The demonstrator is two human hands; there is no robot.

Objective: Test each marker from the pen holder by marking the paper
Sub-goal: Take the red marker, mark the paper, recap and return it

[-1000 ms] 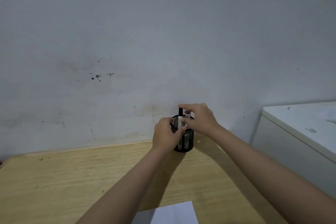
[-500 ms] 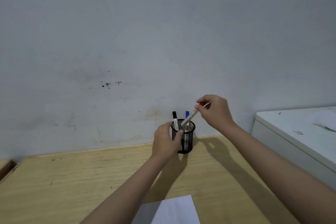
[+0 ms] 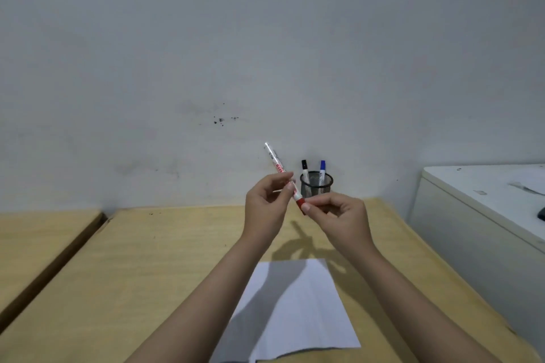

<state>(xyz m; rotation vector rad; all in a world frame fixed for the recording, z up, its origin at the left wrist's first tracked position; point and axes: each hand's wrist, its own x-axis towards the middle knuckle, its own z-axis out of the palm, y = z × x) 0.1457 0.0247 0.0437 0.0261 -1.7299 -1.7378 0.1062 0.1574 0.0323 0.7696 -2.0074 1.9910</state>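
Above the paper (image 3: 295, 303) on the desk (image 3: 147, 259), the left hand (image 3: 265, 209) pinches the barrel and the right hand (image 3: 339, 215) pinches the red cap of a marker (image 3: 283, 174) (light, stiff, likely slick), its long axis tilting cap-down toward the right, in front of the pen holder (image 3: 316, 184).

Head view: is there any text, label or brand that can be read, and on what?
Red-capped marker: red print on the white barrel, too blurred to read.
Black-capped marker and blue-capped marker in the pen holder: barrel print too small to read.
Paper: blank.
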